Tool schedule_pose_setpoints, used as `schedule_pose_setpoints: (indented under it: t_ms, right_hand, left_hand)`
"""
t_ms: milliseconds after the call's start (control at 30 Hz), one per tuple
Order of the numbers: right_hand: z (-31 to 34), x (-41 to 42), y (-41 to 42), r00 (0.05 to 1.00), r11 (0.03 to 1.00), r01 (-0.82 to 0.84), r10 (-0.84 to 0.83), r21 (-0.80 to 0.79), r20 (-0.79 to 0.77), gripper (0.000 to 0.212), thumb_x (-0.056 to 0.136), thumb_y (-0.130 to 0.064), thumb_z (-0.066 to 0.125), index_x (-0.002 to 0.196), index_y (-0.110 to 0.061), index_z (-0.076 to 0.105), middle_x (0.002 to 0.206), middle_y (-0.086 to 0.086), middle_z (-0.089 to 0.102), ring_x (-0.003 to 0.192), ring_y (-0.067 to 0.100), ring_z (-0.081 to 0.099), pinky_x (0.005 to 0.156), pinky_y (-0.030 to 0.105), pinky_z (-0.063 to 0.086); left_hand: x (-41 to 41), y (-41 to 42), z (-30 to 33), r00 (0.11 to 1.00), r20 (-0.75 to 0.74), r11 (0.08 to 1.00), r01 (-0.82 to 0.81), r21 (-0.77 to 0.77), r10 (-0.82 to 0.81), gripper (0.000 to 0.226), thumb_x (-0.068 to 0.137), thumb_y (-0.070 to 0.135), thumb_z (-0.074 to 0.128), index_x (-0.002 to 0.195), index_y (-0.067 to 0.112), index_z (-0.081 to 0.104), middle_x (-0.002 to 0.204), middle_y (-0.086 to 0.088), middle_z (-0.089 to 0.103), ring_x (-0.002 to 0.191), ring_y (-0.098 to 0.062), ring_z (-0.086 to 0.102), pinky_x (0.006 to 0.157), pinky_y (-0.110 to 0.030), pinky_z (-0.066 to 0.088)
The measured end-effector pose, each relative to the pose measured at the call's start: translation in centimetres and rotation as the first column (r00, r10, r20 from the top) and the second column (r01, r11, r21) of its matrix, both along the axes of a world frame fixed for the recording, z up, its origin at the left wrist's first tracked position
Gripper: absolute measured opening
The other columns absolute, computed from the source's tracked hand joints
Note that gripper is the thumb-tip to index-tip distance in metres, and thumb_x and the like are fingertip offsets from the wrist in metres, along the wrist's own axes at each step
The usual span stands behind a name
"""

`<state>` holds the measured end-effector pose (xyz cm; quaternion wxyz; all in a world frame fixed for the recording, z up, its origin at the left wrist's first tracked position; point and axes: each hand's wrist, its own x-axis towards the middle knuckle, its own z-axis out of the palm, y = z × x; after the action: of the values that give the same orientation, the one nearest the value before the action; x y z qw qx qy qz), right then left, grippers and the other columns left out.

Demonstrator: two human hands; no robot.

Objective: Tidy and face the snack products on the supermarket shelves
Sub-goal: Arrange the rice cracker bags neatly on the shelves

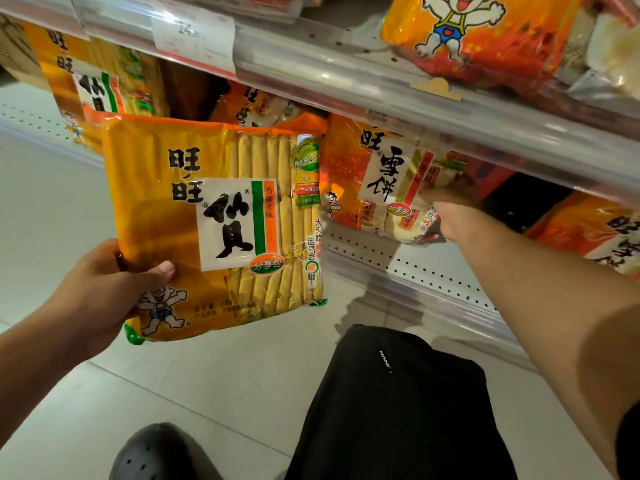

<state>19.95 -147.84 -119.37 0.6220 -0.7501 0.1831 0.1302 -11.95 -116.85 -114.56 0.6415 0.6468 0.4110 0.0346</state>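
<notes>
My left hand [104,292] grips the lower left corner of a large yellow rice-cracker bag [214,223], held upright in front of the lower shelf, thumb across its face. My right hand [446,216] reaches under the upper shelf and holds the right edge of an orange-red snow-cracker bag [377,181] standing on the lower shelf [415,268]. The fingers of that hand are hidden behind the bag. Another yellow bag [97,88] stands at the back left of the same shelf.
The upper shelf's clear rail [346,84] with a price tag [194,36] hangs over my right hand. More orange bags sit above [478,32] and at far right [602,233]. My black-clad knee [398,393] and a dark shoe [159,452] are below on the tiled floor.
</notes>
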Motion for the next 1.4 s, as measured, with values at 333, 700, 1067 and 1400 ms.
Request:
schedule_pose_setpoints:
  t_ms: [333, 700, 1067, 1400]
  right_hand:
    - [-1.9, -12.5, 6.6, 0.971, 0.971, -0.237, 0.237, -0.004, -0.034, 0.093, 0.070, -0.048, 0.076, 0.144, -0.032, 0.023, 0.135, -0.007, 0.045, 0.127, 0.020, 0.043, 0.101, 0.042, 0.038]
    - [8.6, -20.2, 13.8, 0.649, 0.723, -0.674, 0.678, 0.151, -0.345, 0.061, 0.061, -0.038, 0.080, 0.117, -0.022, 0.061, 0.108, 0.001, 0.073, 0.104, 0.021, 0.068, 0.098, 0.052, 0.047]
    - [39.5, -28.3, 24.4, 0.501, 0.612, -0.772, 0.750, 0.169, -0.432, 0.075, 0.058, -0.040, 0.085, 0.125, -0.026, 0.057, 0.116, -0.005, 0.070, 0.114, 0.019, 0.062, 0.108, 0.051, 0.039]
    - [49.0, -32.6, 39.5, 0.332, 0.366, -0.926, 0.907, 0.093, -0.260, 0.046, 0.075, -0.041, 0.079, 0.111, -0.041, 0.050, 0.114, -0.022, 0.059, 0.098, -0.004, 0.057, 0.078, 0.011, 0.045]
  left_hand:
    - [0.0, 1.0, -0.1, 0.998, 0.001, 0.994, 0.058, -0.094, -0.059, 0.062, 0.073, 0.015, 0.072, 0.131, 0.016, 0.051, 0.116, -0.009, 0.068, 0.101, -0.034, 0.067, 0.090, -0.056, 0.051]
    - [-7.9, 3.2, 5.2, 0.983, -0.139, 0.925, -0.160, -0.345, 0.118, 0.044, 0.083, 0.010, 0.071, 0.123, 0.014, 0.055, 0.106, -0.007, 0.072, 0.092, -0.029, 0.070, 0.073, -0.045, 0.057]
    - [-19.8, 9.4, 34.0, 0.896, -0.252, 0.894, -0.413, -0.176, 0.364, 0.048, 0.080, 0.029, 0.076, 0.118, 0.025, 0.048, 0.107, 0.003, 0.061, 0.089, -0.018, 0.065, 0.069, -0.034, 0.054]
    - [-26.2, 19.9, 44.9, 0.810, -0.327, 0.872, -0.435, 0.224, 0.487, 0.056, 0.079, 0.040, 0.075, 0.122, 0.019, 0.046, 0.115, -0.001, 0.058, 0.099, -0.021, 0.059, 0.079, -0.039, 0.056]
